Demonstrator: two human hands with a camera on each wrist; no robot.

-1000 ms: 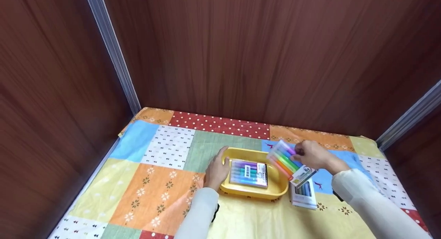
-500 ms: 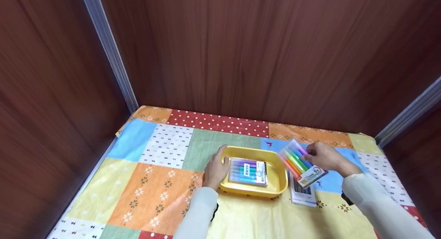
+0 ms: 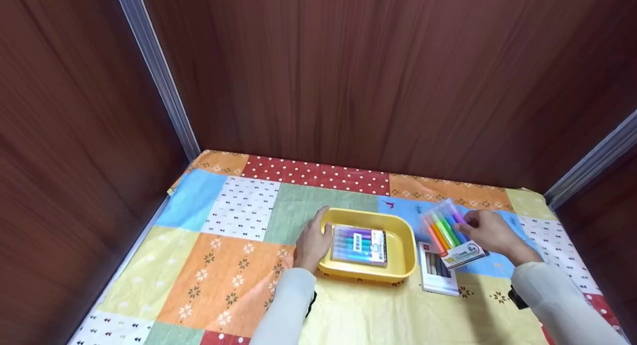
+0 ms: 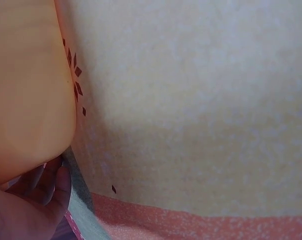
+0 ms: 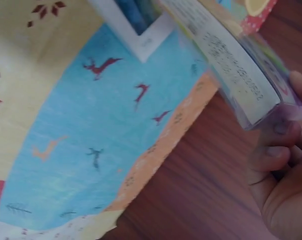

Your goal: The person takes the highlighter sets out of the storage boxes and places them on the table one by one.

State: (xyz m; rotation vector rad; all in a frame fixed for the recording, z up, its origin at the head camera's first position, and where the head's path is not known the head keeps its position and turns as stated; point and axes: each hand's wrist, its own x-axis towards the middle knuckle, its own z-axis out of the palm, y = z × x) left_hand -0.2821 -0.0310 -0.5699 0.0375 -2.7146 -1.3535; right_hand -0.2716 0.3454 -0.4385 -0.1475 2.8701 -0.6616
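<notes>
My right hand (image 3: 487, 230) pinches a clear pack of rainbow-coloured markers (image 3: 448, 230) by its edge, tilted above the cloth. In the right wrist view, thumb and fingers squeeze one end of that pack (image 5: 236, 75), its printed side showing. My left hand (image 3: 313, 243) holds the left end of a yellow tray (image 3: 400, 253), thumb at the rim. Fingers (image 4: 61, 187) curl against the tray's outside in the left wrist view. Inside the tray lies another clear pack (image 3: 358, 245) of purple, teal and blue pens. A white box with a window (image 3: 438, 280) lies right of the tray, partly overlapped by the marker pack.
A patchwork-print cloth (image 3: 239, 275) covers the table. Dark wood-grain panels (image 3: 318, 86) rise behind it and on both sides, with grey metal strips (image 3: 159, 76) at the corners.
My right hand has carried the marker pack rightward, away from over the tray's right rim, uncovering more of the white box. My left hand stays on the tray.
</notes>
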